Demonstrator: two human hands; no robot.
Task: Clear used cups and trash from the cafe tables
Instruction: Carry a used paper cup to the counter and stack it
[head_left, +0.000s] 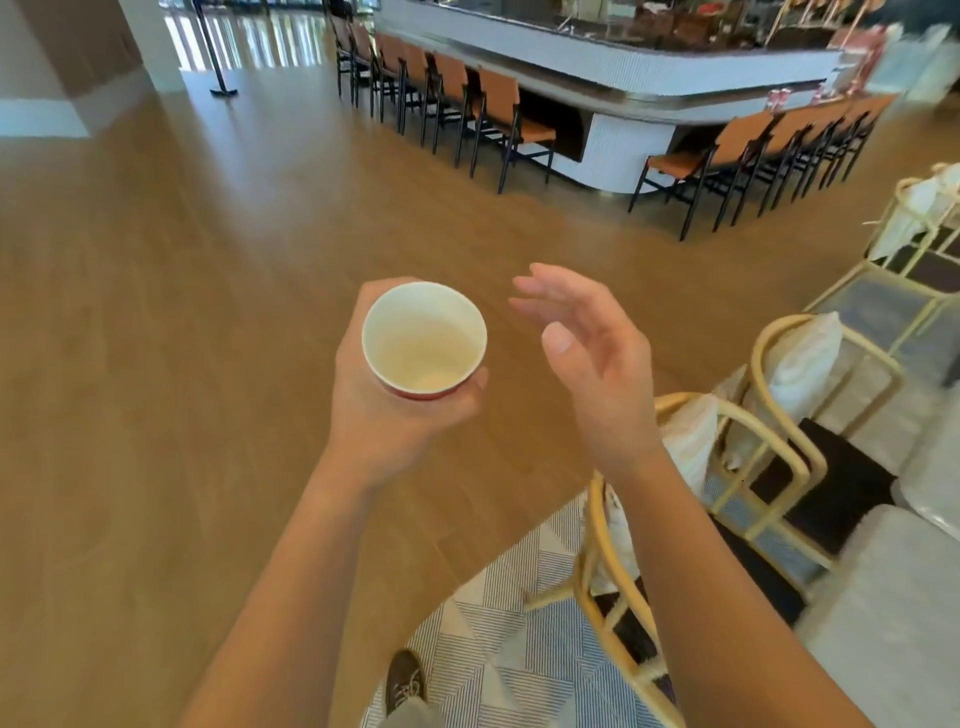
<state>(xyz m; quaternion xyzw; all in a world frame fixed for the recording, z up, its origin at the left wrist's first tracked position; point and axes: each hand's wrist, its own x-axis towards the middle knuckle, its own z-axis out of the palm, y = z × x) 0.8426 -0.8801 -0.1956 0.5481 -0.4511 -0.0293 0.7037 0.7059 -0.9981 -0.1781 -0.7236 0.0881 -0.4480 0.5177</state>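
Note:
A paper cup (423, 338), red outside and white inside, looks empty apart from a pale residue at the bottom. My left hand (384, 410) grips it upright from below and behind, above the wooden floor. My right hand (587, 358) hovers just right of the cup, fingers relaxed and spread, holding nothing and not touching the cup.
Yellow-framed chairs (743, 452) with white cushions stand at the lower right on a striped rug (519, 654). A white curved counter (639, 67) lined with brown chairs (498, 119) fills the far right. Wooden floor (182, 312) spreads to the left. My shoe (405, 680) shows at the bottom.

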